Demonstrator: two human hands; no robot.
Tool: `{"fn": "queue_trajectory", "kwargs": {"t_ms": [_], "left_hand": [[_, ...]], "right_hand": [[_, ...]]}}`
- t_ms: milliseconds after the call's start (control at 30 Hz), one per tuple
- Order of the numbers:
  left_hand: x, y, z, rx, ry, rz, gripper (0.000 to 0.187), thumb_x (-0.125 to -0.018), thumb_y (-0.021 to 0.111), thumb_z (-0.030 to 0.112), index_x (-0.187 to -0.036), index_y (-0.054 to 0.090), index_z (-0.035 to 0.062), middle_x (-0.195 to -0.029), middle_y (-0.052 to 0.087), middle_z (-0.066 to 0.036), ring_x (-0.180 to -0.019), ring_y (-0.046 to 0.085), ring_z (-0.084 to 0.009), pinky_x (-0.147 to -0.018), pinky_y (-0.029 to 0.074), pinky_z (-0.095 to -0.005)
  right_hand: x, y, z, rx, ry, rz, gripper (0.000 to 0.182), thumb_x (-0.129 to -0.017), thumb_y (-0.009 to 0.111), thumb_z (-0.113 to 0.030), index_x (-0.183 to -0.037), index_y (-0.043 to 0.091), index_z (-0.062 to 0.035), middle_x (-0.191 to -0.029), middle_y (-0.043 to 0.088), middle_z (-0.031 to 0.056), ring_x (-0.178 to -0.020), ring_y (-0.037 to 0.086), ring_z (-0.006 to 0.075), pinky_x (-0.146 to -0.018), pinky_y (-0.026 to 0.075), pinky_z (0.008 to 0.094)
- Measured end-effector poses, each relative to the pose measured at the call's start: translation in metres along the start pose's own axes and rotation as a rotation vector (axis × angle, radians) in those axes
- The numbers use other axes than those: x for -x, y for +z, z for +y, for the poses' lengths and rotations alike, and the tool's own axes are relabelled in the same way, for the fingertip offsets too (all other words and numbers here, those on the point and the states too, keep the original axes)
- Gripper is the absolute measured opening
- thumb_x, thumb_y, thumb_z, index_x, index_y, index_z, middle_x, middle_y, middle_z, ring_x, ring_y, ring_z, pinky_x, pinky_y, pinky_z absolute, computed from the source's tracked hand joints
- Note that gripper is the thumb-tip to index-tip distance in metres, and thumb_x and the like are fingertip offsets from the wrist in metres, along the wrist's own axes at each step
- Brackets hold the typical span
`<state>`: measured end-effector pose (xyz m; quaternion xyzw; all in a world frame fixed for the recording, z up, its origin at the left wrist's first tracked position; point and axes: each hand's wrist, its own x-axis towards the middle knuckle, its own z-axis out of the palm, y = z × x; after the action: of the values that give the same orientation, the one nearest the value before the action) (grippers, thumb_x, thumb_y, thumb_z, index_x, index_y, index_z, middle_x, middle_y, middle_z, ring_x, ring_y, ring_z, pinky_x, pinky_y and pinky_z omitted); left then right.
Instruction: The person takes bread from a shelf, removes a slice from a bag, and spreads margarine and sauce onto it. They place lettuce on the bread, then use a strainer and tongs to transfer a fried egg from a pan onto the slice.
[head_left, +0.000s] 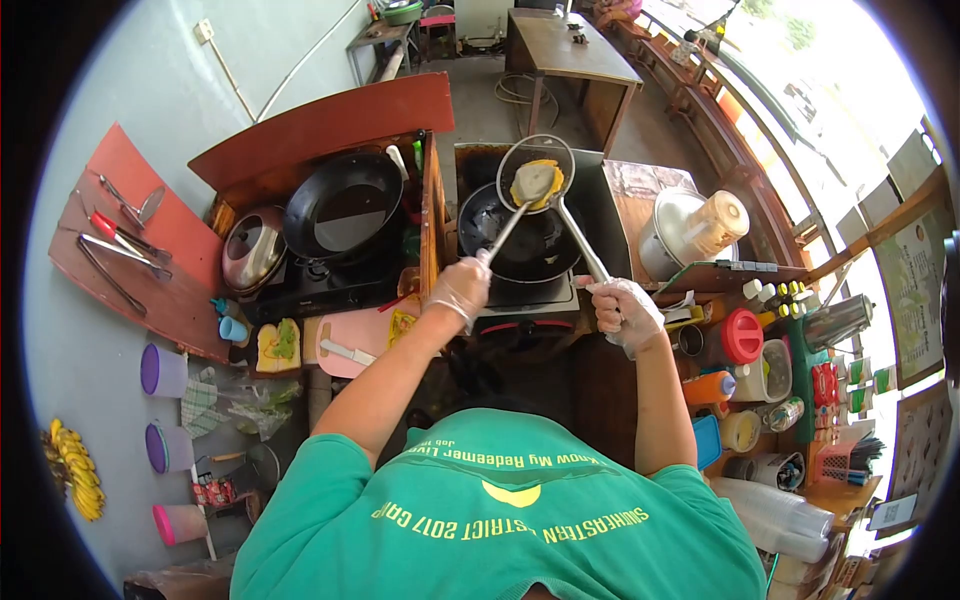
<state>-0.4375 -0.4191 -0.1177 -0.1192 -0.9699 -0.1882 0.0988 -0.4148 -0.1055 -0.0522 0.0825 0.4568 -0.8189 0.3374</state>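
Note:
My left hand [461, 290], in a clear plastic glove, grips the handle of a metal ladle [531, 184]. Also gloved, my right hand [624, 312] is closed around the long metal handle of a round mesh strainer [512, 153]. Yellow fried food [550, 170] lies in the strainer, and the ladle's head rests over it, hiding its middle. Both tools are held above a black wok [520, 245] on a gas stove [525, 294].
Left of a wooden divider sit a large dark pan [343, 205] and a lidded pot [254, 248]. Sandwich bread with lettuce [279, 346] and a knife [347, 352] on a pink board [340, 330] lie nearer. On the right stand a silver pot [668, 240] and a red-lidded jar [741, 336].

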Motion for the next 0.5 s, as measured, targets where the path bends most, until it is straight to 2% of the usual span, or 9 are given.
{"fn": "queue_trajectory", "kwargs": {"t_ms": [67, 200, 267, 300, 367, 500], "left_hand": [[0.007, 0.014, 0.012, 0.058, 0.047, -0.021, 0.031, -0.100, 0.051, 0.022, -0.119, 0.056, -0.0021, -0.087, 0.068, -0.022, -0.079, 0.070, -0.0422, -0.071, 0.058, -0.0493], [0.006, 0.044, 0.032, 0.263, 0.066, 0.105, 0.040, -0.097, 0.056, 0.016, -0.131, 0.054, -0.0046, -0.086, 0.068, -0.023, -0.081, 0.070, -0.0391, -0.071, 0.057, -0.0477], [-0.001, 0.064, 0.040, 0.666, -0.022, 0.318, 0.044, -0.091, 0.068, 0.007, -0.134, 0.060, 0.0032, -0.080, 0.068, -0.017, -0.069, 0.069, -0.0308, -0.068, 0.056, -0.0380], [-0.003, 0.059, 0.049, 0.672, -0.029, 0.319, 0.044, -0.091, 0.068, 0.007, -0.134, 0.060, 0.0032, -0.080, 0.068, -0.017, -0.069, 0.069, -0.0308, -0.068, 0.056, -0.0380], [-0.005, 0.044, 0.065, 0.737, 0.010, 0.492, 0.049, -0.088, 0.072, 0.005, -0.135, 0.061, 0.0067, -0.076, 0.067, -0.014, -0.066, 0.067, -0.0248, -0.066, 0.054, -0.0329], [-0.003, 0.033, 0.079, 0.787, 0.052, 0.561, 0.050, -0.088, 0.072, 0.004, -0.136, 0.059, 0.0023, -0.078, 0.068, -0.013, -0.067, 0.067, -0.0213, -0.066, 0.054, -0.0308]], "right_hand": [[0.008, 0.029, -0.011, 0.120, -0.033, 0.076, 0.028, -0.093, 0.057, -0.008, -0.119, 0.059, 0.0010, -0.060, 0.035, -0.0079, -0.043, 0.031, 0.0051, -0.041, 0.029, 0.0229], [0.018, 0.072, -0.022, 0.434, -0.121, 0.235, 0.028, -0.089, 0.058, -0.009, -0.115, 0.060, -0.0002, -0.060, 0.042, -0.0037, -0.041, 0.038, 0.0090, -0.040, 0.034, 0.0255], [0.020, 0.080, -0.026, 0.614, -0.184, 0.233, 0.032, -0.087, 0.058, -0.008, -0.118, 0.058, 0.0008, -0.059, 0.045, 0.0004, -0.039, 0.044, 0.0126, -0.038, 0.037, 0.0278], [0.023, 0.090, -0.027, 0.620, -0.177, 0.235, 0.032, -0.087, 0.058, -0.008, -0.118, 0.058, 0.0008, -0.059, 0.045, 0.0004, -0.039, 0.044, 0.0126, -0.038, 0.037, 0.0278], [0.028, 0.115, -0.027, 0.701, -0.196, 0.308, 0.038, -0.085, 0.059, -0.008, -0.121, 0.056, 0.0011, -0.059, 0.047, 0.0016, -0.038, 0.044, 0.0139, -0.037, 0.038, 0.0295], [0.038, 0.130, -0.026, 0.875, -0.239, 0.339, 0.043, -0.085, 0.059, -0.008, -0.126, 0.054, 0.0023, -0.059, 0.050, 0.0035, -0.038, 0.046, 0.0155, -0.036, 0.038, 0.0303]]}}
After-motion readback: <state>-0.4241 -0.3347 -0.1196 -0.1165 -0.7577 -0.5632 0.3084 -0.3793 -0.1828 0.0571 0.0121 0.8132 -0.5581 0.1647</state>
